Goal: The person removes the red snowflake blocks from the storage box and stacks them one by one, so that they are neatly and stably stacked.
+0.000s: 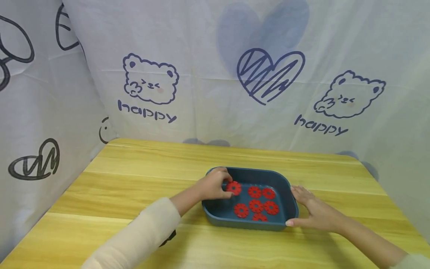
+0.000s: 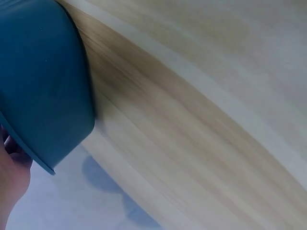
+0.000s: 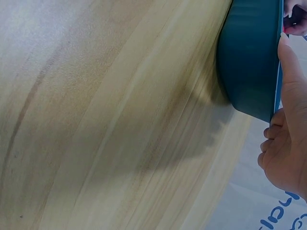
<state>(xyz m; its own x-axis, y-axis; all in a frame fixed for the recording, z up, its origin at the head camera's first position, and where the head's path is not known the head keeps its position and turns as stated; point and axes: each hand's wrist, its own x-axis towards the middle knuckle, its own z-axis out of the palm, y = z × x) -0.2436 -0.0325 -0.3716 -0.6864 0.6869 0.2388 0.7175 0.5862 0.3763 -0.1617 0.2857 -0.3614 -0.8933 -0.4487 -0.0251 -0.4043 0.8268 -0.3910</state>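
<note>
A dark blue tray [image 1: 246, 224] sits on the wooden table, holding several red notched discs [image 1: 256, 206]. My left hand [image 1: 213, 184] reaches over the tray's left end, its thumb and fingers pinching one red disc [image 1: 233, 188] above the tray floor. At the opposite end, my right hand [image 1: 314, 210] grips the rim, with the thumb at the near corner and the fingers farther back. The left wrist view shows the tray's outer wall [image 2: 43, 86] and part of the left hand [image 2: 12, 177]. In the right wrist view, the right hand [image 3: 290, 124] lies along the rim.
The yellow wood-grain table [image 1: 111, 201] extends around the tray. Behind it hangs a white cloth [image 1: 208, 93] printed with bears, hearts and lettering, and another cloth side [image 1: 50, 112] borders the left. A small black object [image 1: 168, 238] shows under the left sleeve.
</note>
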